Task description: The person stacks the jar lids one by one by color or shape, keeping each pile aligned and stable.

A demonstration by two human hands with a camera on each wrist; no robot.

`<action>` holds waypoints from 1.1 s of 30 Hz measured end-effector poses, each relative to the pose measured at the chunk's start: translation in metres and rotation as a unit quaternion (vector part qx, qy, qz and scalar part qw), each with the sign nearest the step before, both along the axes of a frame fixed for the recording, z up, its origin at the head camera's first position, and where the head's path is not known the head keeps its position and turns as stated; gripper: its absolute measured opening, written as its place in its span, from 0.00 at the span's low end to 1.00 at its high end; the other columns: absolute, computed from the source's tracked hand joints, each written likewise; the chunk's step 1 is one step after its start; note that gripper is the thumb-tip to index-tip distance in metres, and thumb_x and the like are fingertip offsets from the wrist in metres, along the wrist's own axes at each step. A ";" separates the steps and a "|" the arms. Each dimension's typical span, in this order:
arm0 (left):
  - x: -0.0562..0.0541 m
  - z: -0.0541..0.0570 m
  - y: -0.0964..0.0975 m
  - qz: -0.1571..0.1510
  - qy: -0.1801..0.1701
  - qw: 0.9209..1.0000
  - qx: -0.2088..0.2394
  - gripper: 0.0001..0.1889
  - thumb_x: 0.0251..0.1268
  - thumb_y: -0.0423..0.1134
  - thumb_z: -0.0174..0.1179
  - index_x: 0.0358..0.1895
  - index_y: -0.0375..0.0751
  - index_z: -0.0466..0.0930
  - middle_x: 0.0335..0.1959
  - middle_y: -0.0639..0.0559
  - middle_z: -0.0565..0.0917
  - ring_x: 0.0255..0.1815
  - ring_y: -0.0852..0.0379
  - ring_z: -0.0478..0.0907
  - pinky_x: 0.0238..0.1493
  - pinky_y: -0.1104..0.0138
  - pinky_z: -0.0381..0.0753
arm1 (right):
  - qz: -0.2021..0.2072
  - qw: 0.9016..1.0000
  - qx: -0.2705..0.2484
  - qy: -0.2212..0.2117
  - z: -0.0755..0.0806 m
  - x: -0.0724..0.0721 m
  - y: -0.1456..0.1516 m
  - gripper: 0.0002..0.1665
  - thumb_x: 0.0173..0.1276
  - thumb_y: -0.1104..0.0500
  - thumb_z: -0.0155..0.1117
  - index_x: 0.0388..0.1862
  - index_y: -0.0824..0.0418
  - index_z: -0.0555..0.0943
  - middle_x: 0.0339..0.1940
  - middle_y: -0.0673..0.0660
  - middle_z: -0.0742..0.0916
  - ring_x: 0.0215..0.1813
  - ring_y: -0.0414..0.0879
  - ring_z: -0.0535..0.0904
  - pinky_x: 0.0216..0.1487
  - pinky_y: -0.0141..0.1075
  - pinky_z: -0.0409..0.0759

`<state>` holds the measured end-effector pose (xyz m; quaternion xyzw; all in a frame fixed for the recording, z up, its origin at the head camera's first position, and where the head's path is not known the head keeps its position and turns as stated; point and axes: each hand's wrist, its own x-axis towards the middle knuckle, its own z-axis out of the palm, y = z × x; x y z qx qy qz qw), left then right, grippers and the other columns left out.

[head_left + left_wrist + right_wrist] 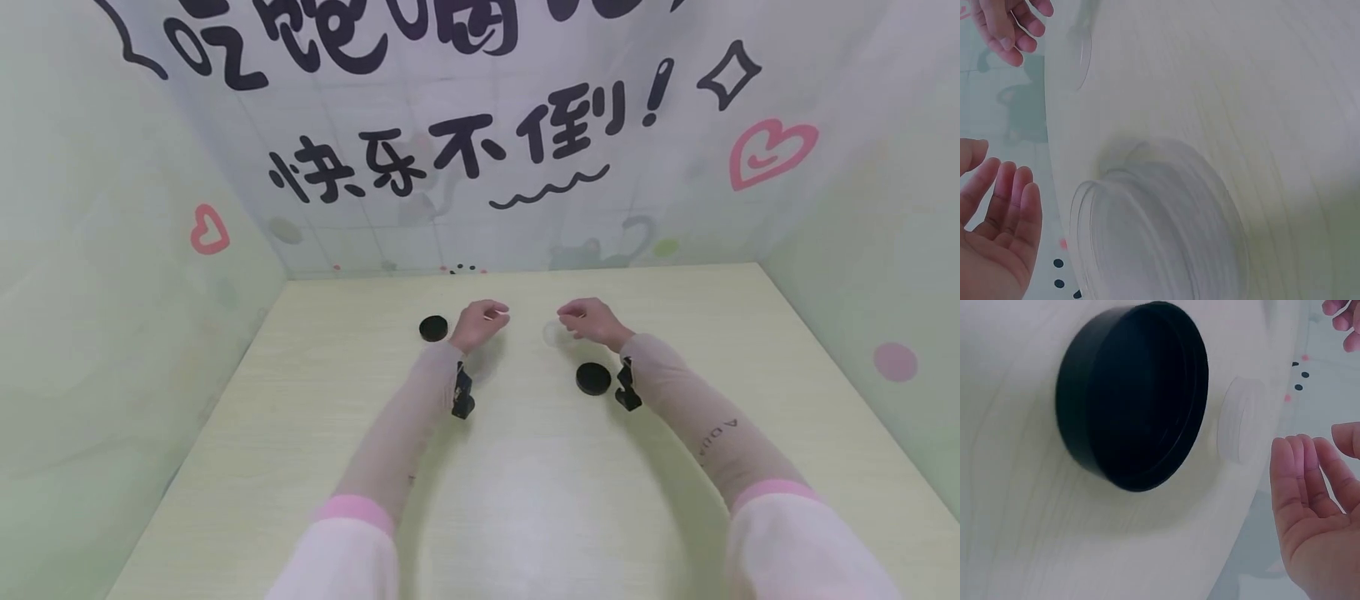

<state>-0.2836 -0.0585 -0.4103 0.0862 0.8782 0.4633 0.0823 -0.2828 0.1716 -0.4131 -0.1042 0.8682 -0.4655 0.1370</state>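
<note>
The left hand (pixel 474 323) and right hand (pixel 595 318) hold nothing, fingers relaxed and half bent. A clear container (pixel 1160 237) lies near the left, a black disc (pixel 433 328) beside that wrist; near the right sit a clear dish (pixel 1240 422) and a black dish (pixel 1138 397) (hollow side up).

Between left hand (pixel 480 323) and clear disc (pixel 1240 422) — room.

Soft light leaves pale glare on the tabletop (pixel 502 492).

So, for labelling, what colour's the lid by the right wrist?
Black lid, clearest in right wrist view.
</note>
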 end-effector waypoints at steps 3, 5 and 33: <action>0.000 -0.003 0.011 -0.001 0.002 1.000 -0.008 0.15 0.62 0.39 0.53 0.50 0.38 0.75 0.45 0.45 0.78 0.46 0.53 0.73 0.44 0.65 0.74 | -0.008 1.000 -0.001 0.000 -0.002 -0.001 0.003 0.21 0.68 0.60 0.49 0.55 0.74 0.69 0.48 0.71 0.76 0.48 0.60 0.74 0.45 0.43 0.76; 0.000 -0.004 0.019 -0.001 0.002 1.000 -0.012 0.15 0.62 0.39 0.53 0.50 0.39 0.75 0.45 0.46 0.78 0.46 0.53 0.73 0.44 0.65 0.74 | -0.012 1.000 0.001 -0.002 -0.004 -0.001 0.004 0.21 0.68 0.60 0.49 0.55 0.74 0.69 0.48 0.71 0.76 0.48 0.61 0.74 0.45 0.43 0.76; 0.002 -0.038 0.071 0.017 -0.052 0.998 -0.017 0.21 0.60 0.39 0.55 0.57 0.39 0.69 0.47 0.42 0.77 0.47 0.50 0.74 0.46 0.65 0.72 | -0.076 0.997 0.016 -0.024 -0.024 -0.011 0.012 0.20 0.66 0.61 0.50 0.53 0.72 0.71 0.48 0.69 0.77 0.44 0.56 0.76 0.42 0.40 0.77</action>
